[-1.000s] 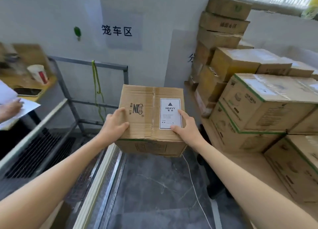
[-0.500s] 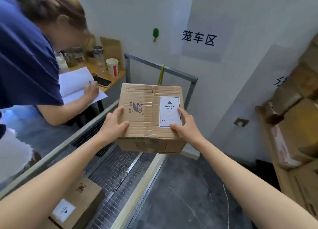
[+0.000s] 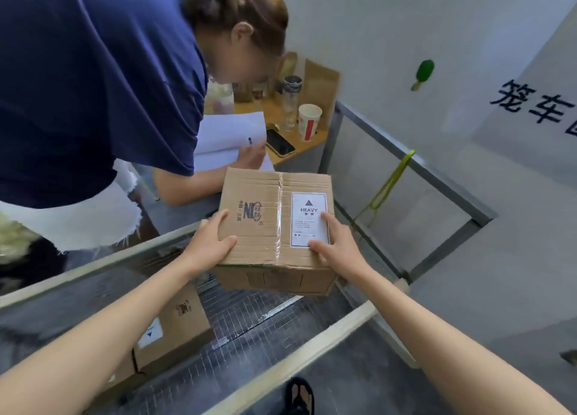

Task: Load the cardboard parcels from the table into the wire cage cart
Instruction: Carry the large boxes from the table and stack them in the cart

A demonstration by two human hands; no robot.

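Head camera gives me three cardboard parcels that I can count. One, the held parcel (image 3: 268,218), hangs over the far end of the wire cage cart (image 3: 315,350), above its mesh floor (image 3: 249,327), touching nothing but my hands. My left hand (image 3: 210,246) grips its near left corner, thumb on the top face, fingers wrapped onto the side. My right hand (image 3: 338,243) grips the near right corner, thumb and forefinger lying on the one white HEAVY label (image 3: 309,219). Two more lie inside the cart at its left: a labelled parcel (image 3: 179,327) and a lower parcel (image 3: 121,377) touching it in front.

A pale rail bounds the cart's near side, a grey rail (image 3: 93,269) its far side, and a grey frame (image 3: 437,177) closes the end, with one green strap (image 3: 388,185) hanging from it. Bare mesh shows under the held parcel and to the right of the stowed pair.

One person in a blue shirt (image 3: 93,87) leans just beyond the grey rail, writing on papers (image 3: 231,133) at a desk (image 3: 307,155) bearing one paper cup (image 3: 309,121), one phone (image 3: 279,143) and one glass bottle (image 3: 292,102).

My left forearm covers most of the lower parcel, my fingers under the held parcel are hidden, the label's small print is unreadable, and the wall lettering (image 3: 530,105) is cut off at the right edge.
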